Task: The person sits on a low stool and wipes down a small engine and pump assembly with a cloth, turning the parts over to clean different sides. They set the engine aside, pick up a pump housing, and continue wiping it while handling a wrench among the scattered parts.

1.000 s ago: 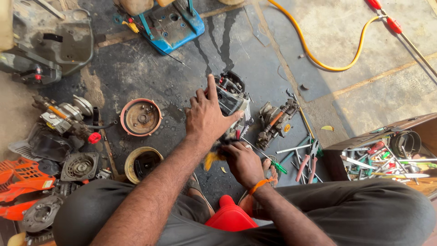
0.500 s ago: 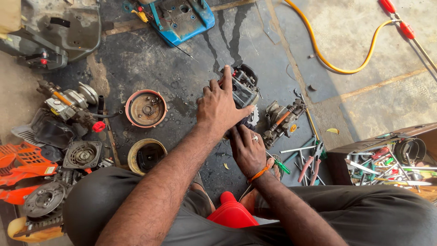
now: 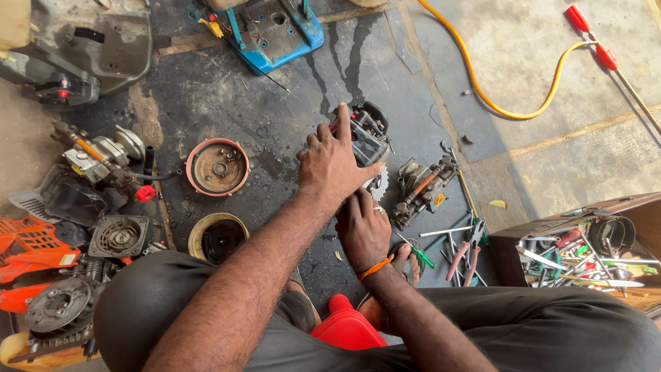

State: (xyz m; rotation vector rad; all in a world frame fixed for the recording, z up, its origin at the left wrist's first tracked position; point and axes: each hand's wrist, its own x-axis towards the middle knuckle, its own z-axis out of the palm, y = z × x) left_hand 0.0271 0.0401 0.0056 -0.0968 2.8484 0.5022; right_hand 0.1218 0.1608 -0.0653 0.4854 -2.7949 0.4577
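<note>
The floor (image 3: 275, 117) was dark and oil-stained where the person sat, paler concrete toward its right edge; a grey machine housing (image 3: 82, 48) lay at the floor's top left corner, and a blue housing (image 3: 275, 31) at the top edge; a yellow hose (image 3: 496, 107) curved across the upper right; an open box of tools (image 3: 585, 251) sat at the right edge; orange covers (image 3: 31, 251) lay at the left edge, with a round copper-rimmed cover (image 3: 217, 167) and a yellowish ring (image 3: 217, 238) between them and the hands.

In the middle of the floor stood the small engine (image 3: 368, 134), black and grimy, a toothed wheel (image 3: 378, 184) showing at its lower side; another engine part (image 3: 421, 187) lay just to its right, and loose pliers (image 3: 463, 251) below that.

The left hand (image 3: 334, 165) lay flat over the engine's left side, fingers spread wide and pressing on it rather than wrapped round it; the right hand (image 3: 363, 231), an orange band (image 3: 375, 267) at its wrist, sat just below, fingers curled in against the engine's underside; I could not tell what, if anything, they gripped.
</note>
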